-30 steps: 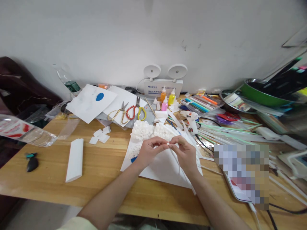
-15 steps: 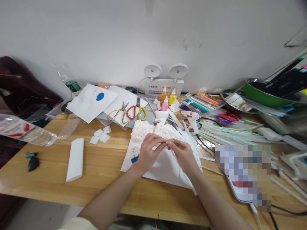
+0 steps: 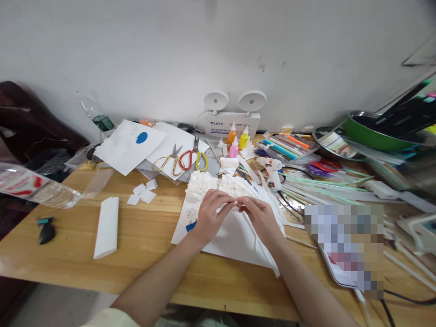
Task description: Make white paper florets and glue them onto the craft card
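Note:
Fingertip to fingertip over a white sheet [image 3: 228, 247], both my hands are closed in a pinch. A small white piece [image 3: 236, 204] shows between them, too small to make out in detail. My left hand [image 3: 210, 215] grips it from one side, my right hand [image 3: 260, 218] from the other. Thin white strips [image 3: 264, 250] lie under and beside the right hand; whether one joins the pinched piece I cannot tell. Behind the hands, heaps of small white bits [image 3: 200, 185] cover the sheet's far part. A blue patch [image 3: 191, 225] shows by my left wrist.
Scissors [image 3: 173, 161] and red-and-yellow-handled pliers [image 3: 195, 156] lie at the back. A glue gun [image 3: 272, 172] stands right of the sheet, near bundled straws [image 3: 313, 190]. Small bottles [image 3: 233, 147] stand by the white lamp unit [image 3: 231, 123]. Folded paper [image 3: 106, 227] lies left.
My fingertips have shifted slightly, and the small white piece between them now shows more clearly. The things on the table have stayed where they were.

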`<state>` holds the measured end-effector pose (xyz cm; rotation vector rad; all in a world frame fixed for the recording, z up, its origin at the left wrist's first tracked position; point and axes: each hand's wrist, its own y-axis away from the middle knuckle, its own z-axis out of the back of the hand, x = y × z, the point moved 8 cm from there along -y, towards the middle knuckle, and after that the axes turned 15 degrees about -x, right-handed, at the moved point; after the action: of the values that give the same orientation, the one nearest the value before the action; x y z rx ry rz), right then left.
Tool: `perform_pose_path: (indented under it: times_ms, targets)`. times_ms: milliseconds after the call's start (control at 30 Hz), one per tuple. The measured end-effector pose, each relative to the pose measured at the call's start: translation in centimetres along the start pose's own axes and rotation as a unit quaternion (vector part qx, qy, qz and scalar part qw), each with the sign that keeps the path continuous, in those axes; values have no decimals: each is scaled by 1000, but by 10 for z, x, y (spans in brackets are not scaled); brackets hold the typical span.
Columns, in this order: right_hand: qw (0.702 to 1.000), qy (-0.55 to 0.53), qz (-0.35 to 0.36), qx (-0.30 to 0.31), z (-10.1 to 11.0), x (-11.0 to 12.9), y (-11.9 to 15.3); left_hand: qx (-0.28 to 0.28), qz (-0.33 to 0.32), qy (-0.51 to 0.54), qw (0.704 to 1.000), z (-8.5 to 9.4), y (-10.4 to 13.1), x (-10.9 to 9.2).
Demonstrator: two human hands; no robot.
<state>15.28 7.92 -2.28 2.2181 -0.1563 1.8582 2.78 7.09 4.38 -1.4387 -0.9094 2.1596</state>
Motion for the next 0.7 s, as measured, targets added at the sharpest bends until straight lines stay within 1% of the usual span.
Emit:
perform_pose_path:
  times_ms: [100, 200, 400, 467, 500, 567, 633, 700]
  targets:
    - [1000, 22, 2, 15, -1, 1, 0, -2, 13, 2, 1000, 0, 0, 1]
    - [999, 34, -1, 29, -4, 3, 2, 8, 17, 3, 1000, -1, 1, 2]
    - [999, 37, 8, 23, -5, 4, 3, 25, 17, -2, 1000, -3, 1, 2]
    - [998, 53, 24, 23, -3, 6, 2, 26, 18, -5, 999, -4, 1, 2]
    - [996, 71, 47, 19, -1, 10, 1, 26, 19, -6, 999, -4, 1, 3]
    - [984, 125, 131, -1, 4, 25, 2, 26, 23, -10, 999, -3, 0, 3]
    - [952, 187, 241, -21, 6, 43, 6, 25, 25, -14, 999, -3, 0, 3]
    - [915, 227, 331, -28, 4, 56, 13, 24, 24, -19, 999, -2, 0, 4]
